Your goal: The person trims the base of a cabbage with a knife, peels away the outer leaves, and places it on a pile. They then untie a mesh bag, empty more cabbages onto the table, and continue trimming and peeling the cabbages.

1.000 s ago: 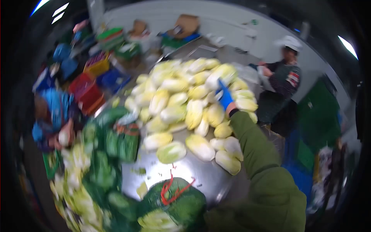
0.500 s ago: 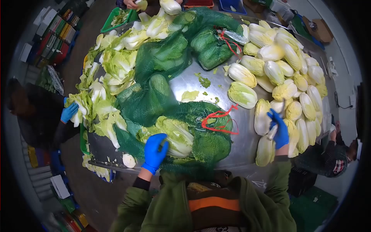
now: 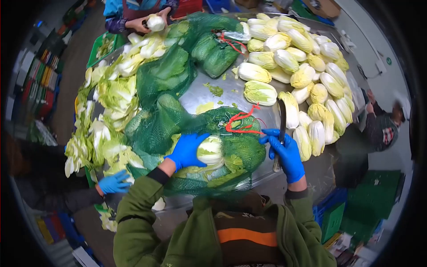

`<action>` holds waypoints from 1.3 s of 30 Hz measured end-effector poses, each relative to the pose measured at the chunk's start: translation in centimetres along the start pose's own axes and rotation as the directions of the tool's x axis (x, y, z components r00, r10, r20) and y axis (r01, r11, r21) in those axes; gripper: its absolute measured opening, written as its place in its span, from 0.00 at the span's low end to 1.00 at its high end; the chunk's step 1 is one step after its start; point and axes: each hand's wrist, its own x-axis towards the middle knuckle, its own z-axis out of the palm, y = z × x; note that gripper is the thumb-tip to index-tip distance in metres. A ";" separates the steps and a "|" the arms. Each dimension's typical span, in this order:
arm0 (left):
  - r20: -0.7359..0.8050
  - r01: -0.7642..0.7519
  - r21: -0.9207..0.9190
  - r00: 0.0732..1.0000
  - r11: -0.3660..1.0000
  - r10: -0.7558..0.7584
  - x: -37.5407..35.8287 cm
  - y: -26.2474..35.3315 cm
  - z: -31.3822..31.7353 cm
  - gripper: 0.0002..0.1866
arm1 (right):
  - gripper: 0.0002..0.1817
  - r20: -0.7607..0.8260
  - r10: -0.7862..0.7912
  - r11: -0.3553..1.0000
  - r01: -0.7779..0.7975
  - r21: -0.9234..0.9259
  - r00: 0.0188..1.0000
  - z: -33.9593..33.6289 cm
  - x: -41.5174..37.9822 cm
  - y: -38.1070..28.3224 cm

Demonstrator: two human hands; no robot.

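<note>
- Left hand (image 3: 187, 150), blue-gloved, lies flat on the near sack (image 3: 213, 153); fingers spread over a pale cabbage (image 3: 210, 151) showing through the green mesh, pressing, not clamped.
- Right hand (image 3: 287, 153), blue-gloved, just right of the sack; fingers wrapped tight around a knife (image 3: 281, 129), blade pointing up and away from the person.
- Sack sits at the near edge of the steel bench (image 3: 200, 95), bulging with cabbages; red cord (image 3: 240, 123) tangled at its top right, near the knife blade.
- Beyond the sack: more green mesh (image 3: 167, 73), partly emptied, and a second full sack (image 3: 213, 55) further off with its own red tie.
- Right of the sack and beyond it: a heap of trimmed cabbages (image 3: 307, 71), pale yellow-white, touching one another, reaching the far bench edge.
- Left of the sack: loose green leaves (image 3: 109, 115) piled along the bench's left rim.
- Another person's gloved hand (image 3: 113, 183) at the left rim, below the leaves.
- A second person at the far end holds a cabbage piece (image 3: 155, 23) in bare hands.
- A third person (image 3: 382, 127) stands right of the heap.
</note>
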 end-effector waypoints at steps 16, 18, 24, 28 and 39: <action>-0.424 0.215 -0.682 0.662 0.699 -0.618 -37.8 -5.3 -6.7 0.57 | 0.26 0.365 -0.188 0.848 0.338 -0.407 0.912 28.3 -5.9 5.7; -0.481 0.376 -0.536 0.600 0.756 -0.639 -40.9 -7.8 -3.6 0.57 | 0.28 0.505 -0.364 0.768 0.559 -0.313 0.783 33.0 -5.8 8.5; -0.413 0.765 -0.269 0.457 0.585 -0.788 -43.1 -13.5 6.8 0.59 | 0.26 0.667 0.152 0.787 0.319 -0.528 0.729 43.9 -7.0 16.3; -0.339 0.801 -0.097 0.531 0.590 -0.776 -42.7 -14.6 5.5 0.62 | 0.25 0.672 0.139 0.910 0.173 -0.376 0.727 46.6 -8.0 19.8; -0.288 0.753 -0.350 0.480 0.558 -0.829 -39.9 -15.8 6.9 0.59 | 0.12 0.500 0.002 0.791 0.304 -0.531 0.866 49.1 -9.4 20.6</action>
